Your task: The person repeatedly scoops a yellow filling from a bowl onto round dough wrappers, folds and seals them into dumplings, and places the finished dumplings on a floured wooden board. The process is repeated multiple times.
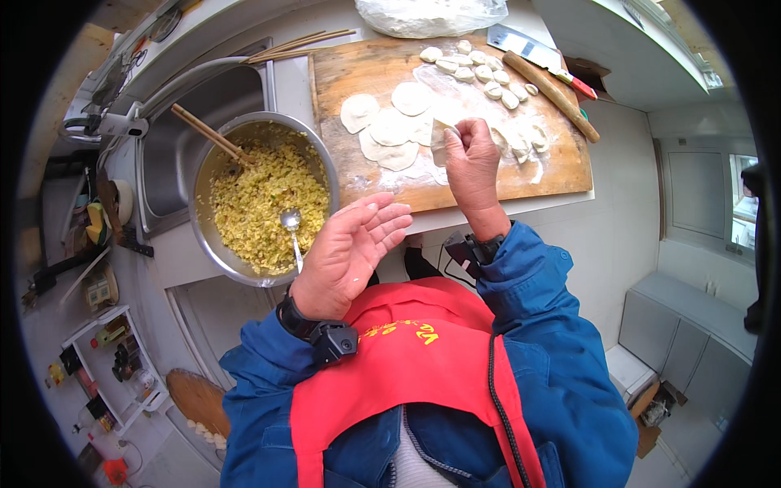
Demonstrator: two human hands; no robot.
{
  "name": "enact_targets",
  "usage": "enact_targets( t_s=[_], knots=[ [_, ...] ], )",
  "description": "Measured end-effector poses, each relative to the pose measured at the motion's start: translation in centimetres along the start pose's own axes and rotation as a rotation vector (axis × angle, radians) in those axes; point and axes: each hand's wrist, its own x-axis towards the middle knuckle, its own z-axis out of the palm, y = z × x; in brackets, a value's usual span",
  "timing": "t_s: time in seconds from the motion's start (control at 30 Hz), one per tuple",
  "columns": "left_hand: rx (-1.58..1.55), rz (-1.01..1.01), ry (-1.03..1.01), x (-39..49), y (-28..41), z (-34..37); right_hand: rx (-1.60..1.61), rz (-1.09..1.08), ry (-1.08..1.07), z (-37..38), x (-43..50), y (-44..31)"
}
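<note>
My right hand (473,158) pinches the edge of a round dough wrapper (438,143) above the floured wooden board (366,61). Palm up and empty, my left hand (354,250) is between the board and a steel bowl (198,229). The bowl holds a yellow-green chopped filling (262,213), with a metal spoon (291,221) and wooden chopsticks (210,134) in it. Several flat wrappers (390,127) overlap on the board left of my right hand. Small dough pieces (484,73) lie at the back, and some pale dough shapes (518,143) lie right of that hand.
A wooden rolling pin (549,94) and a cleaver (525,46) with a red handle lie at the board's back right. Behind the board is a plastic bag of flour (430,15). Long sticks (299,43) rest near the sink (183,140). A round wooden board (195,399) stands lower left.
</note>
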Motion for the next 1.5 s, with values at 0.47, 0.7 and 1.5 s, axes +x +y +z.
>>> enact_targets(
  t_s=[0.47,0.7,1.5],
  knots=[
    [-0.014,0.629,0.034,-3.6,5.5,-5.5,0.474,0.128,-0.620,7.5,-10.4,-10.1],
    [-0.050,0.643,0.160,-7.6,9.2,-11.5,-0.492,-0.933,-0.837,9.8,-13.5,-7.5],
    [-0.151,0.565,0.328,-8.3,9.3,-19.3,0.281,0.068,-0.568,15.4,-14.4,-7.0]
  ],
)
